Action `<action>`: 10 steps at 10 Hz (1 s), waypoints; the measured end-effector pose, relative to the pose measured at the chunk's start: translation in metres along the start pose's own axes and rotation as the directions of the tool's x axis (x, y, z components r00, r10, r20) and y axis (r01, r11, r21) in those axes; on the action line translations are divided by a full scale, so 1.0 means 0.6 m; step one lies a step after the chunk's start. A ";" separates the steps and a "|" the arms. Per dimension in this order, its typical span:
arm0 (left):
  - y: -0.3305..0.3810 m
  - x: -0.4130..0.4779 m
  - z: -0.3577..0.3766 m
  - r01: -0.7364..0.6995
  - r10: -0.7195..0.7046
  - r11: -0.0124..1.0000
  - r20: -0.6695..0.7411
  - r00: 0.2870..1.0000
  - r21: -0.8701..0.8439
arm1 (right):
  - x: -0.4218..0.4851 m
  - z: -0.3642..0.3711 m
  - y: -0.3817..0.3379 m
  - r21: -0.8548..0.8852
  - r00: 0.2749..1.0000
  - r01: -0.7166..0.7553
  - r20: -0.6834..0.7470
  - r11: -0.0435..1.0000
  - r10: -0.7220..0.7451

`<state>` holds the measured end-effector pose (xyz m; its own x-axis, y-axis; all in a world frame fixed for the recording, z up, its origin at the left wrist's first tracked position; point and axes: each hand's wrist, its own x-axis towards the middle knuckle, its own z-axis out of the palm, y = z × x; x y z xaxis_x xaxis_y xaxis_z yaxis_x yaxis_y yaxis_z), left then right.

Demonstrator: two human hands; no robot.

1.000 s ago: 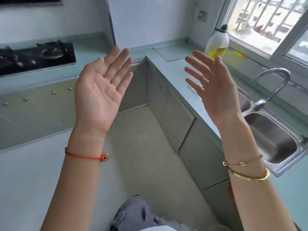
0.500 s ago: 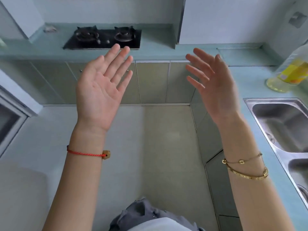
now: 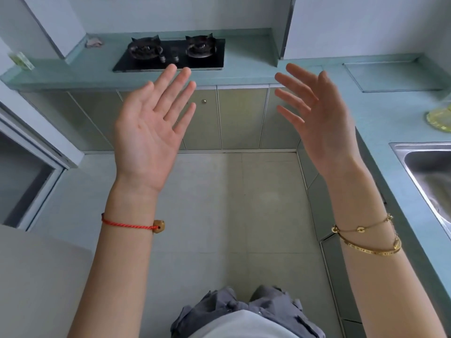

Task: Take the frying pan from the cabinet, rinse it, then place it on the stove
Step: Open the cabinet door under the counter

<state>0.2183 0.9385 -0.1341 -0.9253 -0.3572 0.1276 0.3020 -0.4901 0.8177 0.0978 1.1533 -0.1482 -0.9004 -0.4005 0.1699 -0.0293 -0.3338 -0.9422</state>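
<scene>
My left hand (image 3: 148,132) is raised in front of me, palm toward me, fingers straight and spread, holding nothing. My right hand (image 3: 319,118) is raised beside it, fingers straight, also empty. Beyond them a black two-burner gas stove (image 3: 170,54) sits on the far green countertop. Under that countertop runs a row of closed cabinet doors (image 3: 241,118) with small round knobs. A steel sink (image 3: 429,172) is set into the counter at the right edge. No frying pan is in view.
A yellow oil bottle's base (image 3: 439,118) stands on the right counter (image 3: 390,118) behind the sink. A small cloth (image 3: 94,42) lies left of the stove. A doorway frame (image 3: 29,152) is at the left. Tiled floor (image 3: 231,203) stretches between me and the cabinets.
The view has swung left, from the sink, tap and window to the stove and cabinets straight ahead. Both hands have stayed raised and open in front of me.
</scene>
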 end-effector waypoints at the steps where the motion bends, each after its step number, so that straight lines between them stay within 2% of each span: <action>1: 0.003 0.013 -0.016 0.013 -0.013 1.000 0.008 1.000 -0.009 | 0.008 0.011 0.010 -0.010 1.000 -0.005 -0.013 1.000 0.005; 5: -0.031 0.130 -0.056 0.050 -0.050 0.998 0.016 0.999 -0.034 | 0.103 0.001 0.055 -0.025 0.997 -0.040 -0.067 0.999 0.038; 10: -0.131 0.483 0.001 0.064 -0.064 0.998 0.015 0.998 -0.021 | 0.461 -0.108 0.084 -0.006 0.997 -0.057 -0.052 0.998 0.057</action>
<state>-0.0738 0.8737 -0.1609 -0.9461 -0.3128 0.0837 0.2466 -0.5284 0.8124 -0.1808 1.0811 -0.1677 -0.9221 -0.3737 0.1006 0.0198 -0.3052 -0.9521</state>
